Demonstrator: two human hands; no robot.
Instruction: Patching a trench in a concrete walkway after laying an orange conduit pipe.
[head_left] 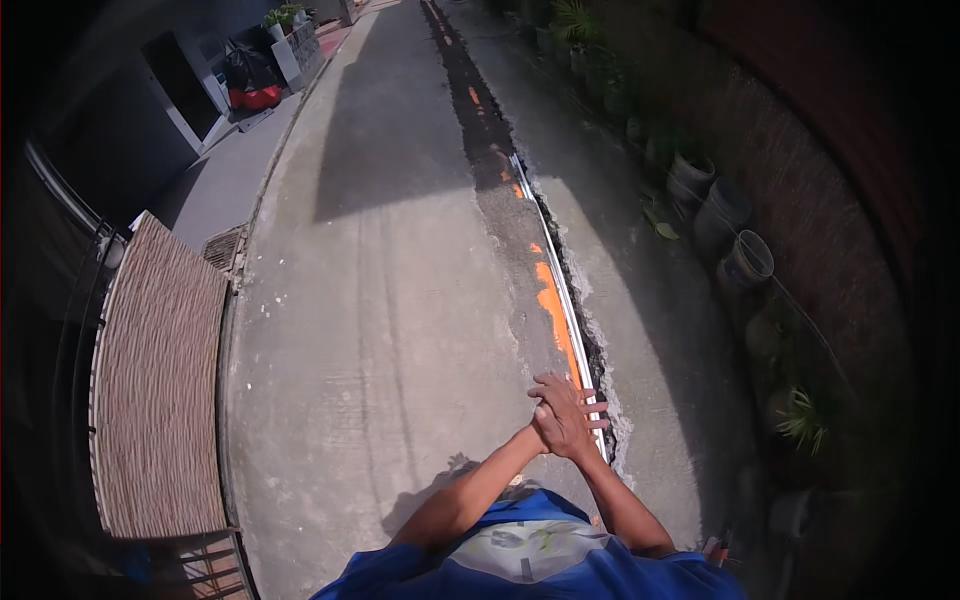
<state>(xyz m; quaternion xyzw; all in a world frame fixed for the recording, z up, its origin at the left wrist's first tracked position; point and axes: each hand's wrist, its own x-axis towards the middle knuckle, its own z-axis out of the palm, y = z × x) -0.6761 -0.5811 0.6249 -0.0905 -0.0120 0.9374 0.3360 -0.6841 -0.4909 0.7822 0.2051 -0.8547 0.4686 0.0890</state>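
My left hand (543, 418) and my right hand (568, 428) meet in front of my body, palm against palm and crossed. The right hand's fingers stretch up and to the left. Spread fingers of the left hand poke out to the right from beneath it. I see nothing held in either one. Below them, long thin white strips (562, 290) lie along a narrow broken groove in the concrete. Beside the strips show bright orange patches (552, 305); whether these are paint or a partly covered pipe, I cannot tell.
Grey concrete pavement (400, 300) spreads to the left of the groove. A ribbed, beige-brown panel (165, 390) stands at the left by a metal fence. Buckets (748, 258) and potted plants (803, 420) line the shaded right side. A red and black bundle (252, 80) sits near a doorway.
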